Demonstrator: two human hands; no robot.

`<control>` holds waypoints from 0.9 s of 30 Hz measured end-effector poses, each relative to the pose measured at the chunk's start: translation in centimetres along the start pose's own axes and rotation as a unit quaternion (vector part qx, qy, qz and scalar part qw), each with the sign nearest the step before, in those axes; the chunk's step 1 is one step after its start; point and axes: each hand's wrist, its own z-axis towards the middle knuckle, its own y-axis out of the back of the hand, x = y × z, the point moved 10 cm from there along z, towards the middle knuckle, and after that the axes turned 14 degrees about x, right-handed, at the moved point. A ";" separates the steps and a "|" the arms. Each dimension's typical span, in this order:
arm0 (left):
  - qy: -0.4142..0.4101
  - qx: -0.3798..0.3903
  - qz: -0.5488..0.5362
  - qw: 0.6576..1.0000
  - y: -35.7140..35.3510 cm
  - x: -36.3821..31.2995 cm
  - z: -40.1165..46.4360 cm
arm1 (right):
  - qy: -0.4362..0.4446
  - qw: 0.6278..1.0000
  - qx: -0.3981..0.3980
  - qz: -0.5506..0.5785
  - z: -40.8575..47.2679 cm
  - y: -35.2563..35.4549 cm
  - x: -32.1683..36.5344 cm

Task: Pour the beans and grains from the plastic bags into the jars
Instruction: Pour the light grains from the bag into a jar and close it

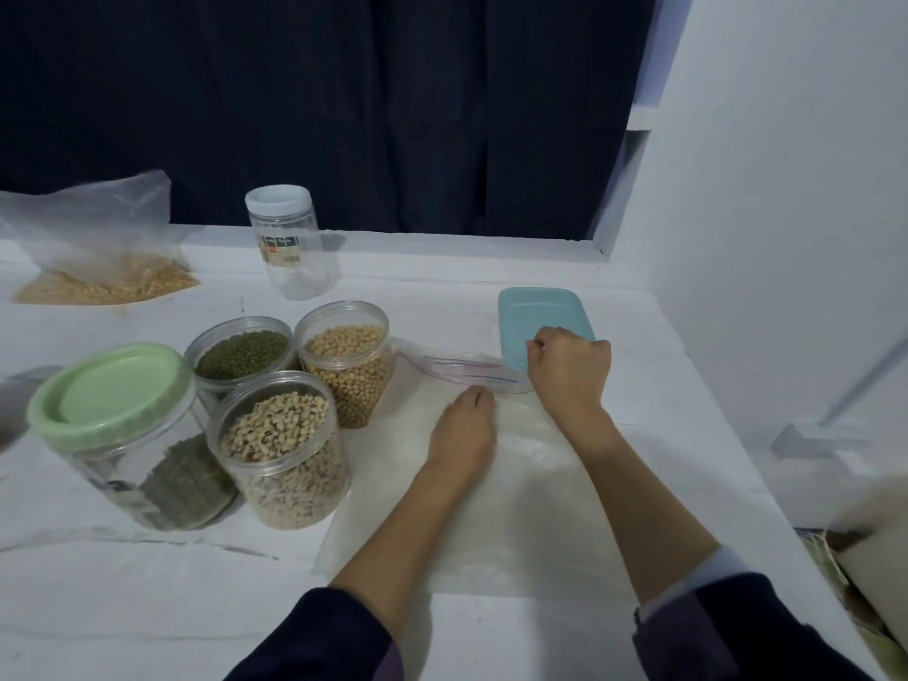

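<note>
A clear zip bag (pixel 491 484) lies flat on the white table, its zip edge at the far end. My left hand (pixel 462 435) rests on the bag with its fingers curled under. My right hand (pixel 570 371) pinches the bag's zip edge at its right end. To the left stand three open jars: green beans (pixel 241 353), yellow soybeans (pixel 346 366) and speckled white beans (pixel 280 449). A jar with a green lid (pixel 113 390) stands at the near left. An empty clear jar (pixel 290 248) stands further back.
A teal lid (pixel 543 312) lies just beyond my right hand. A plastic bag of yellow grain (pixel 103 267) sits at the far left. A white wall (pixel 786 238) bounds the table on the right, and a dark curtain hangs behind.
</note>
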 end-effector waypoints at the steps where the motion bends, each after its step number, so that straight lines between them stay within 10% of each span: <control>1: 0.001 -0.028 -0.008 1.000 -0.1 0.0 0.0 | -0.002 1.000 0.002 -0.009 0.0 0.0 0.0; 10: 0.024 0.036 0.074 0.996 -1.4 -0.7 1.0 | -0.002 0.970 0.232 -0.071 0.1 -5.0 -0.4; 27: 0.113 0.054 0.084 0.989 -2.0 -0.5 5.1 | 0.027 0.972 0.210 -0.105 4.8 -3.1 1.3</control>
